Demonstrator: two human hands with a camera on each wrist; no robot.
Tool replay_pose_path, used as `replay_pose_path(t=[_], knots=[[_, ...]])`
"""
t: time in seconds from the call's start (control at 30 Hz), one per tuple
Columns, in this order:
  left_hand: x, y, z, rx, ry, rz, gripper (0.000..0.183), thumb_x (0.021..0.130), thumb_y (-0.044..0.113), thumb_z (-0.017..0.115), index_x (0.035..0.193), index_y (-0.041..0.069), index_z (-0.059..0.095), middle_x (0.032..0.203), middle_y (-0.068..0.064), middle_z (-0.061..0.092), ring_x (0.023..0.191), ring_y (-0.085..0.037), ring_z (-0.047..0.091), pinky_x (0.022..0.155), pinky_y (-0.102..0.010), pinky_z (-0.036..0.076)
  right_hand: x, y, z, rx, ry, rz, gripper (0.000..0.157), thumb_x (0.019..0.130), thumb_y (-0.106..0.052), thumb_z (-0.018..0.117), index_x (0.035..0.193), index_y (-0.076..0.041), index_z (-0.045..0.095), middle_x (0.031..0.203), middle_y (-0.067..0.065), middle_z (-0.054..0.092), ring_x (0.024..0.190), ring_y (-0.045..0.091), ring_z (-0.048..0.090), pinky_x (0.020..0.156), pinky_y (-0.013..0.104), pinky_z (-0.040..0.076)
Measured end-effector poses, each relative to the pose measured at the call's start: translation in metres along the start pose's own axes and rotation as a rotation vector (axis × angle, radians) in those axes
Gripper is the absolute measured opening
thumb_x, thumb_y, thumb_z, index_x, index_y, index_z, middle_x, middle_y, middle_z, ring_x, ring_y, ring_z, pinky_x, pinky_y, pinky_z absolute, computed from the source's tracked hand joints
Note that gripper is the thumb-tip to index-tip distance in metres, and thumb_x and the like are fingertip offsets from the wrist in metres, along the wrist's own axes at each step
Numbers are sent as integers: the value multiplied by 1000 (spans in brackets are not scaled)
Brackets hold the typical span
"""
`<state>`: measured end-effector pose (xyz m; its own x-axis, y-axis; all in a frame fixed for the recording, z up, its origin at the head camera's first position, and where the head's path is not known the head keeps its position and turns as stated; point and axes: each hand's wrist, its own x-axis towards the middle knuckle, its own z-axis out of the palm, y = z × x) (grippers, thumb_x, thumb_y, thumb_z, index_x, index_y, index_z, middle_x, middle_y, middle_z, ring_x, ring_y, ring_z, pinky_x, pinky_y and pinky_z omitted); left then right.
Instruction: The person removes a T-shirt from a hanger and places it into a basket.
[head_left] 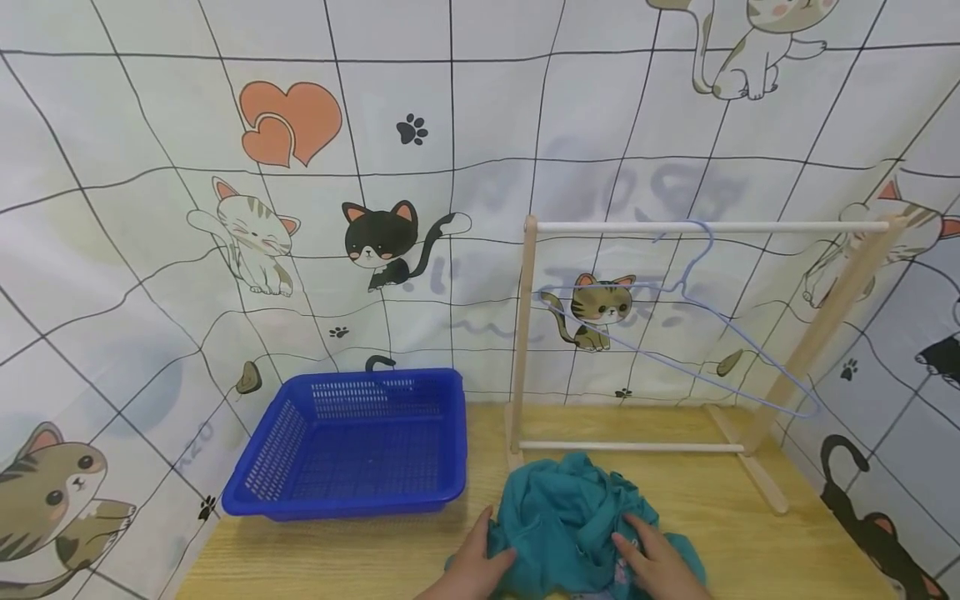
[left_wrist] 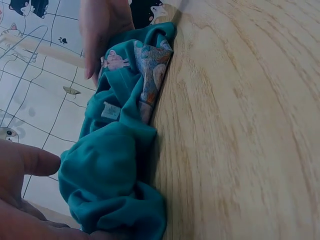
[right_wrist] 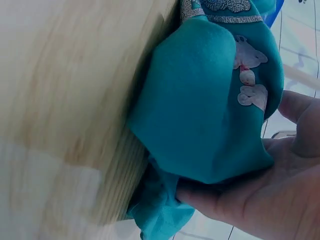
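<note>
A teal garment point(head_left: 562, 517) lies bunched up on the wooden table, below the front of the rack. It carries a pale animal print point(right_wrist: 248, 75), a grey patterned patch point(left_wrist: 150, 70) and a small white label point(left_wrist: 110, 111). My left hand point(head_left: 480, 558) touches its left side, thumb held apart from the fingers. On the other side, my right hand point(head_left: 658, 560) has its fingertips against the cloth. In the right wrist view, one finger point(right_wrist: 200, 197) of that hand slips beneath a fold. The left thumb point(left_wrist: 42, 161) points straight at the cloth in the left wrist view.
A blue plastic basket point(head_left: 345, 504) with slotted sides stands on the left of the table point(head_left: 337, 567). Behind the garment stands a wooden rack point(head_left: 521, 350) with a light-blue hanger point(head_left: 727, 321) hooked on its white top bar. A cat-print wall covering point(head_left: 465, 108) encloses the table.
</note>
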<state>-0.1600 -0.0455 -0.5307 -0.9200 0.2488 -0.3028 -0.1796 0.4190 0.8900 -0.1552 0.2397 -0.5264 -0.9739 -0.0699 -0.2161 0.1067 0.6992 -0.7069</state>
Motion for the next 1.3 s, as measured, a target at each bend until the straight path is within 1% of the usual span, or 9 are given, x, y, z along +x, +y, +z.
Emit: replay_pose_path(t=[0.2, 0.37, 0.47, 0.6, 0.7, 0.87, 1.07, 1.2, 1.3], knots=[[6, 2, 8, -40, -18, 14, 77, 88, 28, 62, 147, -1, 22, 147, -33, 25, 133, -54, 21, 104, -69, 19, -3, -14, 12, 105, -46, 14, 70, 96, -44, 47, 138, 11, 35, 140, 38, 34, 129, 54, 32, 101, 64, 32], [11, 1, 14, -128, -57, 18, 78, 89, 30, 62, 148, 0, 21, 149, -31, 23, 135, -53, 20, 106, -68, 19, -8, -28, 20, 231, -99, 6, 68, 97, -40, 48, 142, 7, 29, 143, 39, 25, 131, 56, 26, 100, 67, 29], [12, 3, 16, -170, -60, 17, 82, 88, 34, 63, 148, 0, 20, 149, -32, 22, 135, -52, 22, 105, -68, 21, -10, -36, 25, 288, -103, 42, 67, 97, -41, 49, 143, 4, 29, 145, 39, 22, 130, 58, 24, 100, 69, 28], [11, 5, 17, -215, -40, 19, 87, 86, 38, 65, 148, -2, 19, 147, -35, 22, 134, -54, 22, 104, -69, 22, -10, -43, 32, 369, -118, 78, 63, 97, -41, 48, 139, 2, 32, 140, 37, 30, 125, 55, 34, 98, 68, 31], [10, 7, 19, -222, -15, 40, 90, 84, 37, 68, 147, -5, 18, 145, -37, 23, 132, -55, 24, 102, -69, 24, -10, -47, 35, 415, -160, 39, 60, 98, -37, 47, 137, 6, 30, 132, 37, 39, 119, 50, 42, 97, 66, 33], [6, 10, 23, -248, -12, 76, 101, 79, 40, 74, 148, -3, 13, 144, -34, 28, 129, -51, 34, 102, -65, 30, -12, -53, 39, 445, -214, 4, 61, 98, -36, 45, 139, 5, 27, 133, 37, 36, 118, 49, 42, 97, 66, 34], [1, 17, 28, -309, -50, 99, 99, 77, 42, 76, 147, 2, 18, 137, -20, 41, 123, -34, 45, 103, -56, 37, -17, -69, 37, 441, -177, -7, 52, 99, -34, 39, 140, -2, 35, 142, 36, 25, 128, 55, 28, 99, 70, 26], [0, 20, 31, -360, -20, 47, 101, 79, 45, 74, 146, 0, 13, 137, -23, 38, 124, -39, 42, 103, -58, 35, -21, -80, 33, 435, -166, -78, 47, 99, -25, 38, 140, -1, 36, 142, 35, 28, 129, 54, 27, 100, 71, 25], [0, 22, 31, -375, 12, 11, 103, 80, 49, 71, 146, -2, 11, 139, -26, 35, 125, -43, 40, 102, -61, 34, -25, -86, 32, 377, -180, -147, 45, 100, -22, 37, 140, -2, 38, 140, 35, 32, 128, 53, 31, 99, 70, 28]])
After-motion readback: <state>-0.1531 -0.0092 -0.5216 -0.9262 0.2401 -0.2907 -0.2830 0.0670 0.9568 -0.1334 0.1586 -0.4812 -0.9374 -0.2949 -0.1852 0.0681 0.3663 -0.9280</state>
